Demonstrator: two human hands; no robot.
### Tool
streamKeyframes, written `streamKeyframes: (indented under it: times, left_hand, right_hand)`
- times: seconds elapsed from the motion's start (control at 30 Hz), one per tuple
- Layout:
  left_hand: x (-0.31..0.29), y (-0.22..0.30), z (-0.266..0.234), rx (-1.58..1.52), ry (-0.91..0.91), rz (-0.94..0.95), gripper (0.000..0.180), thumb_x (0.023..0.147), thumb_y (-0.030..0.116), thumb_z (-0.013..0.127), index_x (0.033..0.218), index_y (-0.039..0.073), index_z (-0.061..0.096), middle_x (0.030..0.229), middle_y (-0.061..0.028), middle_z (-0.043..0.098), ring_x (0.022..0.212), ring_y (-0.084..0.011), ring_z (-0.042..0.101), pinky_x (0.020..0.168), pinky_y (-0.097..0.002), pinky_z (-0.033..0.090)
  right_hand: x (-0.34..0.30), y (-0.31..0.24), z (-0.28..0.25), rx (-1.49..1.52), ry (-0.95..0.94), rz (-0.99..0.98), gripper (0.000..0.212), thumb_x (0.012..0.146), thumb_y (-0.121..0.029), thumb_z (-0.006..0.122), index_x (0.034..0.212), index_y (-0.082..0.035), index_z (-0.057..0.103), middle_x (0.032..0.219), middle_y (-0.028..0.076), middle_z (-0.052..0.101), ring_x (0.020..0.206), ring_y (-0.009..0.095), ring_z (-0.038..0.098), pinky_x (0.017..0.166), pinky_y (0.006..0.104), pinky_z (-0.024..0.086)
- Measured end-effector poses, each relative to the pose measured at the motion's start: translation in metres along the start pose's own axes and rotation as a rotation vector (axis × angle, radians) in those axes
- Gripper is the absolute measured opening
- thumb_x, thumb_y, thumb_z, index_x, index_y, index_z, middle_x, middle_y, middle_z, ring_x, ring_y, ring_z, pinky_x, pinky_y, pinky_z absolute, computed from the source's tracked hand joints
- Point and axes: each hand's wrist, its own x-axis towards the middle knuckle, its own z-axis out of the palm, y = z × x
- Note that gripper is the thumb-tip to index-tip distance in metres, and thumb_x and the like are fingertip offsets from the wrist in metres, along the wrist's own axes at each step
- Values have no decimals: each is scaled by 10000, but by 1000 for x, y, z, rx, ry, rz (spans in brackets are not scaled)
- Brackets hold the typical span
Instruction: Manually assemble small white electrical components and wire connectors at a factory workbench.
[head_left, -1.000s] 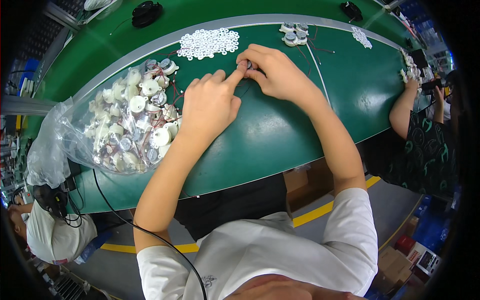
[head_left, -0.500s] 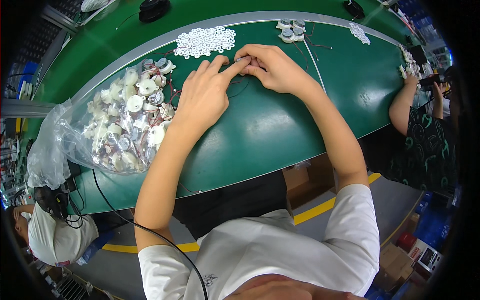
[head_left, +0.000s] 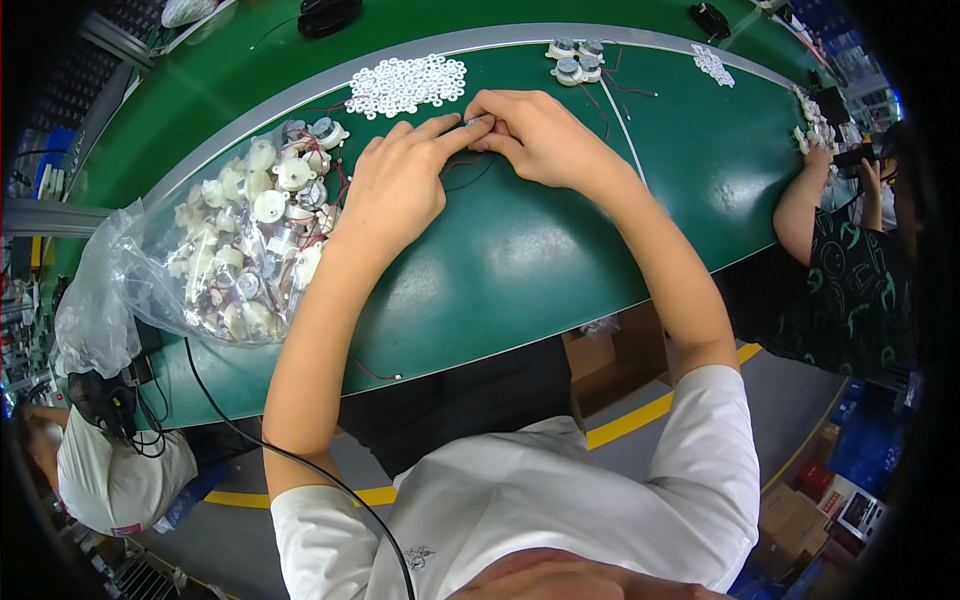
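Peeking between left hand (head_left: 398, 180) and right hand (head_left: 540, 138): barely visible part (head_left: 473, 120).

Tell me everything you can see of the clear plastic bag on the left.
The clear bag looks like thin, wrinkled plastic film. It lies on the green table, to the left of the person's left forearm, its fuller part bulging around many off-white round parts, some with grey faces. Its slack, crumpled end trails at the far left. Whether the forearm touches it is not clear.
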Motion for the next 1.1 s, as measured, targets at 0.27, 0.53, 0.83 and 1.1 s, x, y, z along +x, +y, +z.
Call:
streamKeyframes:
  times: [0.27, 0.53, 0.83, 1.1]
  left_hand:
    - [-7, 4, -5, 75, -51, -21, 679, 832, -65, 573, 1427, 246, 679, 1405, -63, 697, 1019, -302, 688, 897, -435, 547]
    - [-17, 6, -38, 99, 108, -91, 484, 887, 37, 640, 1358, 140, 681, 1119, -112, 724, 1007, -330, 685, 891, -465, 548]
    - [-64, 2, -92, 67, -121, -197, 406, 846, 140, 810, 1229, 46, 712, 1014, -144, 708, 1008, -363, 659, 906, -472, 525]
    - [-69, 11, -93, 124, -69, -78, 711, 731, 22, 866, 1389, 109, 610, 976, -86, 693, 998, -308, 659, 895, -443, 516]
  right_hand:
    - [-5, -8, 10, -141, 96, -38, 211, 893, -10, 743, 1076, -8, 637, 946, 186, 717, 887, 422, 698, 743, 468, 556]
    - [-13, 6, -9, -123, 166, 160, 227, 895, -98, 796, 1078, -6, 698, 856, 178, 695, 723, 315, 681, 683, 406, 538]
    - [-14, 16, -25, -346, 503, 113, 379, 909, -159, 813, 1249, -69, 673, 1063, 124, 662, 849, 316, 696, 753, 410, 563]
    - [-13, -18, 13, -114, 316, -184, 500, 852, -131, 863, 1312, -89, 672, 996, 109, 610, 818, 251, 636, 737, 364, 540]
